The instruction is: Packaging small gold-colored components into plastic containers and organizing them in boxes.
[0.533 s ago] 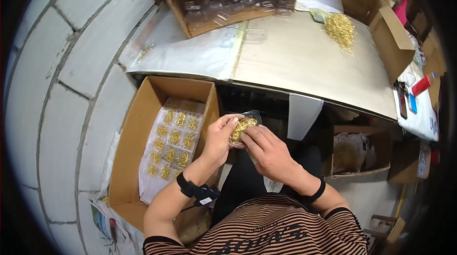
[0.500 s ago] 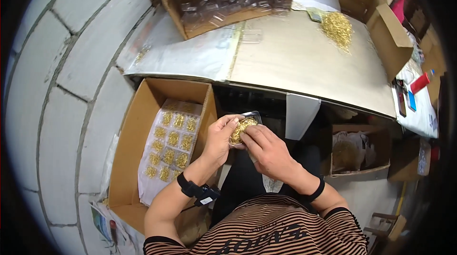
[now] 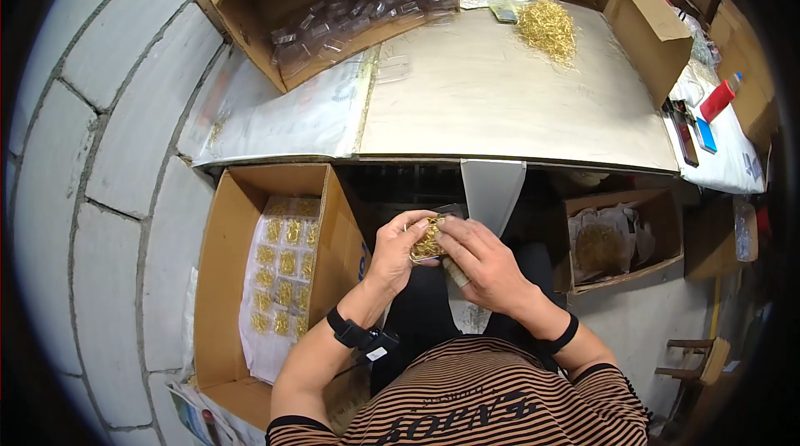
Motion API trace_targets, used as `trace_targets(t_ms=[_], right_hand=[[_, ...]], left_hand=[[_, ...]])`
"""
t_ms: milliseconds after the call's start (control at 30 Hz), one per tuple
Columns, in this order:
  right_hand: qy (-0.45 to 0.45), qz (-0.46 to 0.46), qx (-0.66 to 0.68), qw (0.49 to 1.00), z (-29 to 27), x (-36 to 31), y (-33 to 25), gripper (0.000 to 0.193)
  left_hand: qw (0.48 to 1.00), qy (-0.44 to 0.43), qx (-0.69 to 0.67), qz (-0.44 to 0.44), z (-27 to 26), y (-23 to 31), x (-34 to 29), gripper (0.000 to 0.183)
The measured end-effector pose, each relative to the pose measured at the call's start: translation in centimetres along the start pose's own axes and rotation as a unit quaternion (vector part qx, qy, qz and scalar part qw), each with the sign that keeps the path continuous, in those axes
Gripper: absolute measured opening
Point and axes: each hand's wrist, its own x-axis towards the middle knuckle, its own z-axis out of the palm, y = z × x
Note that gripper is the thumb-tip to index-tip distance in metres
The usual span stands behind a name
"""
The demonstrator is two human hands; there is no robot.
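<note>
hands pinch one small clear case of gold clips (image 3: 427, 239): left hand (image 3: 400, 248) steadies, right hand (image 3: 483, 261) should press its lid evenly.

A brown-and-black striped short-sleeved shirt, a black watch on the left wrist, a black band on the right.

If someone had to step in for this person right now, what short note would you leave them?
Left hand and right hand are together over the lap, both pinching a small clear packet of gold pins; whether it is sealed cannot be told.
Left of the knees, an open cardboard box holds rows of filled gold packets on white paper.
On the table: a loose pile of gold pins and a box of empty clear cases.
Done: many packets already laid in the box.
Left: the packet in hand is not yet in the box, and the loose pile remains.
</note>
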Motion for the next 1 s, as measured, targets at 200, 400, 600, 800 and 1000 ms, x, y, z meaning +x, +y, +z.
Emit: trace_targets(t_ms=[200,400,600,800,1000], right_hand=[[-0.069,0.022,-0.057,0.996,-0.2,-0.7,0.0,0.046],[-0.047,0.029,-0.045,0.997,-1.1,-0.5,0.1,0.045],[-0.044,0.041,-0.027,0.998,-0.7,-0.7,-0.1,0.048],[-0.045,0.027,-0.034,0.998,-0.7,-0.3,-0.5,0.046],[-0.039,0.033,-0.003,0.999,-0.4,-0.6,-0.1,0.045]], left_hand=[[0.990,-0.081,-0.118,-0.013,0.4,-1.2,0.3,0.032],[0.965,-0.160,-0.209,-0.003,0.5,-0.6,-0.3,0.037],[0.990,-0.100,-0.093,0.013,0.4,-0.9,-0.2,0.033],[0.993,-0.055,-0.104,0.010,0.5,-0.9,0.1,0.028],[0.996,-0.032,-0.078,0.012,0.3,-1.7,0.1,0.029]])
